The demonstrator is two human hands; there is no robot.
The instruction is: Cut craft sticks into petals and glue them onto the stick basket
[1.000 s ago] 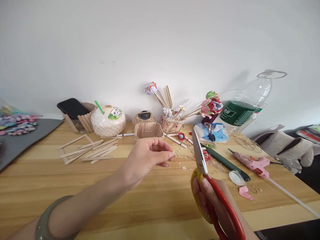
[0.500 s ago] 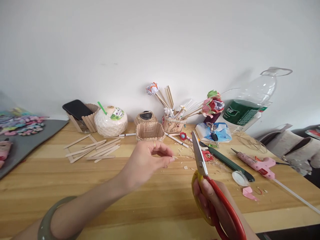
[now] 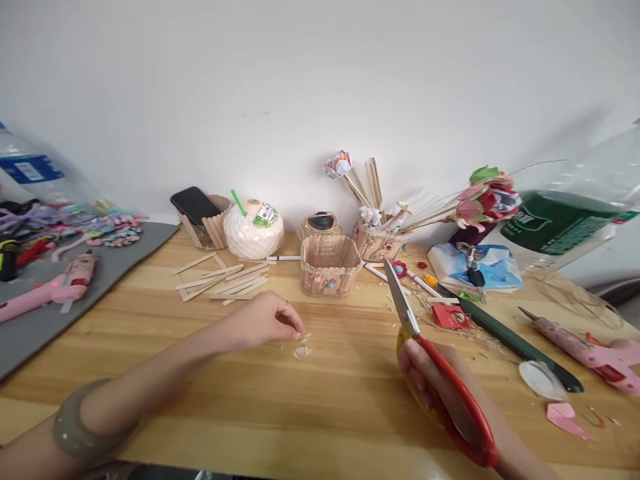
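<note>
My left hand point(image 3: 273, 320) is pinched over the tabletop, its fingertips at a small pale wood sliver point(image 3: 305, 337). Just below them, several small pointed wood pieces point(image 3: 302, 352) lie side by side in a fan shape. In my right hand point(image 3: 425, 373) is a pair of scissors point(image 3: 443, 377) with one red and one yellow handle. The blades point up and away from me and look closed. Behind my hands stands a small basket of craft sticks point(image 3: 330, 267), with small coloured beads on its front.
Loose craft sticks point(image 3: 235, 283) lie left of the basket, near a wrapped coconut point(image 3: 254, 230). Rightward are a dark green cutter point(image 3: 515, 340), a red scrap point(image 3: 450, 317) and a pink glue gun point(image 3: 590, 350). Another glue gun point(image 3: 70, 283) rests on a grey mat point(image 3: 115, 267).
The view has turned left. My left hand has moved left and down with the sliver, beside the fan of wood pieces. My right hand still holds the scissors upright.
</note>
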